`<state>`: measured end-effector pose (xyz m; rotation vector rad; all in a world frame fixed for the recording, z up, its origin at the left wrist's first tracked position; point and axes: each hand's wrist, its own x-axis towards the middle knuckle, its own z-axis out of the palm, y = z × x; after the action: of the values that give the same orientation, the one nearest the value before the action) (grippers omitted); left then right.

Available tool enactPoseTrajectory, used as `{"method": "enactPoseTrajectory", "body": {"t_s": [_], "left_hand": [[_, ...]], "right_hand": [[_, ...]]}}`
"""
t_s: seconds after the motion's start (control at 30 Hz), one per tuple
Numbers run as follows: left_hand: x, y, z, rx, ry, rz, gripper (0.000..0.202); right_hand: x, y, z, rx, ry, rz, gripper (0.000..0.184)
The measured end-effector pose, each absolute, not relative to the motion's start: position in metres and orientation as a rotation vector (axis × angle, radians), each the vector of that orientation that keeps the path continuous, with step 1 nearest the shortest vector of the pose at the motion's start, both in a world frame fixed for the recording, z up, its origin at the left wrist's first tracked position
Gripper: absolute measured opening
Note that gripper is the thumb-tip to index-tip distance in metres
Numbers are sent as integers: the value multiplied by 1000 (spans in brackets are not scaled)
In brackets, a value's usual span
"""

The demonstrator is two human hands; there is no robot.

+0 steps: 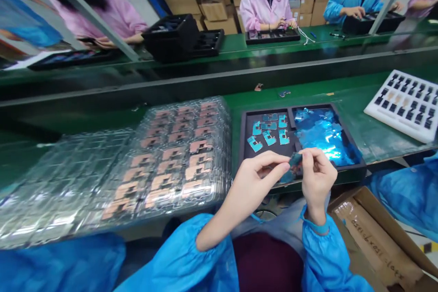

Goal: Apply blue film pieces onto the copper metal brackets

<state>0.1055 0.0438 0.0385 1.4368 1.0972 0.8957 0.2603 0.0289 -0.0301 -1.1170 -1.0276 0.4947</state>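
My left hand [255, 175] and my right hand [316, 178] meet over the near edge of a black two-compartment tray [241, 139]. Both pinch one small blue film-covered part [294, 160] between thumb and fingers. The tray's left compartment holds several blue-covered parts [268, 132]. Its right compartment is filled with crumpled blue film [321, 134]. Left of the tray stands a stack of clear blister trays [178, 155] holding several copper-coloured parts.
A white tray [404, 102] of dark small parts lies at the right on the green bench. An open cardboard box [379, 237] sits low at my right. Across the dark conveyor [219, 70], other people in pink and blue coats work at black trays [272, 35].
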Motion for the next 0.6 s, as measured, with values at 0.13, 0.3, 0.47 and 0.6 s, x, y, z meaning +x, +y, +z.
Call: {"method": "enactPoseTrajectory", "body": {"t_s": [0.13, 0.3, 0.47, 0.6], "left_hand": [[97, 39, 30, 1346, 1171, 991, 14], [93, 32, 24, 1350, 1187, 1142, 12], [88, 26, 21, 1276, 1153, 1107, 7], [82, 26, 15, 1075, 1068, 1024, 20]], "right_hand": [[254, 21, -28, -1097, -1155, 578, 14], [241, 16, -27, -1123, -1150, 590, 13], [233, 23, -28, -1115, -1102, 561, 25], [234, 27, -28, -1205, -1157, 543, 38]]}}
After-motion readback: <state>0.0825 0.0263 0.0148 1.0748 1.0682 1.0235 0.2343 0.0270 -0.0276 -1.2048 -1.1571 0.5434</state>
